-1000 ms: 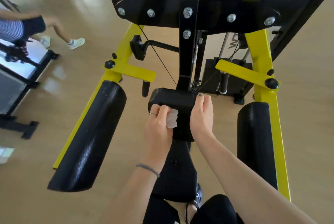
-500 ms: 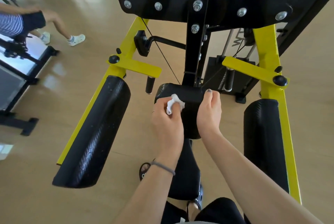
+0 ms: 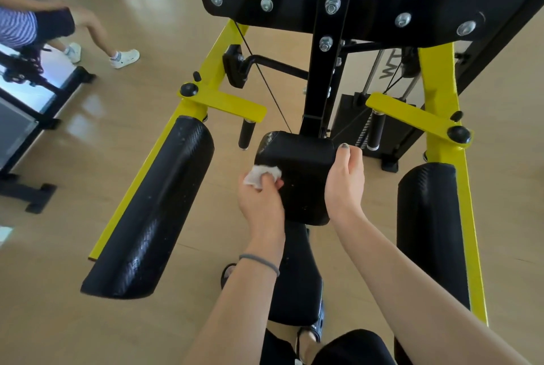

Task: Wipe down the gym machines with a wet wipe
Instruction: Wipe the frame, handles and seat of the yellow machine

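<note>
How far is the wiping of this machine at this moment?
In hand: the left hand holds the wet wipe against the left side of the small centre pad, while the right hand grips its right side. Nothing is visibly finished. Seemingly left: the left long pad and right long pad.

You are in a gym. In front of you stands a yellow-and-black weight machine [image 3: 438,117] with long black arm pads [image 3: 153,205], a cable and a weight stack [image 3: 353,117] behind. The smooth tan floor [image 3: 123,117] carries other black equipment [image 3: 29,90] at left, beside another person in trainers [image 3: 125,58].
</note>
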`<state>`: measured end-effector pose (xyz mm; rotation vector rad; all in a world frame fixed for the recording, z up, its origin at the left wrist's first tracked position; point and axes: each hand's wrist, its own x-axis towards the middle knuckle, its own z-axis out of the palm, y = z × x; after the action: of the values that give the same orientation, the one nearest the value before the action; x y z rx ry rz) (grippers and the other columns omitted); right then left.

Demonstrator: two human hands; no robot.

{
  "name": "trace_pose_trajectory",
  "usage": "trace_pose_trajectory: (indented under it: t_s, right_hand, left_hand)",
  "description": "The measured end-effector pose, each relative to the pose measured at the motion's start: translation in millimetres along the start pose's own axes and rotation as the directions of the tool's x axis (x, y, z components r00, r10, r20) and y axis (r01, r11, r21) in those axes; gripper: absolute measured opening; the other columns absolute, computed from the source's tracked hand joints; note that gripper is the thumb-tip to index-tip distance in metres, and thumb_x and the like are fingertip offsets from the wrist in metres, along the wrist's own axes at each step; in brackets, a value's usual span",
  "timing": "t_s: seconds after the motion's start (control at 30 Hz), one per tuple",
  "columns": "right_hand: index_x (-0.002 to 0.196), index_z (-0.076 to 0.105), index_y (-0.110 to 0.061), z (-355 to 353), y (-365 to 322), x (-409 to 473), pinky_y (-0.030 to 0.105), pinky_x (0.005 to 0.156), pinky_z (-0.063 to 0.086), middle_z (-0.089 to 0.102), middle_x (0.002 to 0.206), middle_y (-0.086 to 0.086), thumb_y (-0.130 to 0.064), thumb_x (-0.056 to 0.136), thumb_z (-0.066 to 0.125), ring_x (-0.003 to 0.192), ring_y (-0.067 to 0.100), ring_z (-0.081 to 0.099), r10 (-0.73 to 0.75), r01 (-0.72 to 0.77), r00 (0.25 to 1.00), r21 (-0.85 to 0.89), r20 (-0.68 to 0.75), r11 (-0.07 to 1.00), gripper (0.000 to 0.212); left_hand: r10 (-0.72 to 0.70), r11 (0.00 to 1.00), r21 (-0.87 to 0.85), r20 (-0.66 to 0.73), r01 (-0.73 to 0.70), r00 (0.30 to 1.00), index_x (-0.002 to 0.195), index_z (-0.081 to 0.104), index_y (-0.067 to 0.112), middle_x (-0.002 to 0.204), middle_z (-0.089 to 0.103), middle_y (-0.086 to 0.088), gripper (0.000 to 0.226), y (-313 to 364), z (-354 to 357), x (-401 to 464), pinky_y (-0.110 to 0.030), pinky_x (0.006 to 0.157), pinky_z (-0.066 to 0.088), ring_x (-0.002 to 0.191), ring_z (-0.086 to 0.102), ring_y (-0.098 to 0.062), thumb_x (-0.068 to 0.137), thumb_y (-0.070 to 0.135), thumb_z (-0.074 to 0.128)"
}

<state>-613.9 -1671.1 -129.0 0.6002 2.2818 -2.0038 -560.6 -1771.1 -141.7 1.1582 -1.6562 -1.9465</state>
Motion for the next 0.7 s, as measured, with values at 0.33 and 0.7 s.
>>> trace_pose_trajectory:
  t_s: [0.33, 0.7]
  right_hand:
    - [0.114, 0.049, -0.029, -1, 0, -1, 0.015, 0.075, 0.037, 0.058, 0.111, -0.006, -0.036, 0.110, 0.035, 0.097, 0.004, 0.054, -0.019, 0.019, 1.000, -0.022, -0.001, 1.000, 0.016]
    - [0.092, 0.048, -0.036, 4, 3, 1, 0.021, 0.076, 0.041, 0.058, 0.101, -0.007, -0.037, 0.109, 0.035, 0.093, 0.010, 0.054, -0.026, 0.026, 0.999, -0.014, -0.042, 1.000, 0.022]
  left_hand:
    - [-0.302, 0.951, 0.061, -0.037, 0.304, 0.953, 0.098, 0.067, 0.015, 0.096, 0.069, -0.008, 0.010, -34, -15, 14, -0.029, 0.071, 0.043, 0.093, 0.066, -0.024, 0.095, 0.012, 0.058]
    - [-0.012, 0.997, 0.078, -0.069, 0.018, 0.998, 0.103, 0.063, 0.022, 0.089, 0.066, 0.005, 0.008, -35, -3, 11, -0.021, 0.067, 0.055, 0.084, 0.067, -0.009, 0.098, 0.017, 0.058]
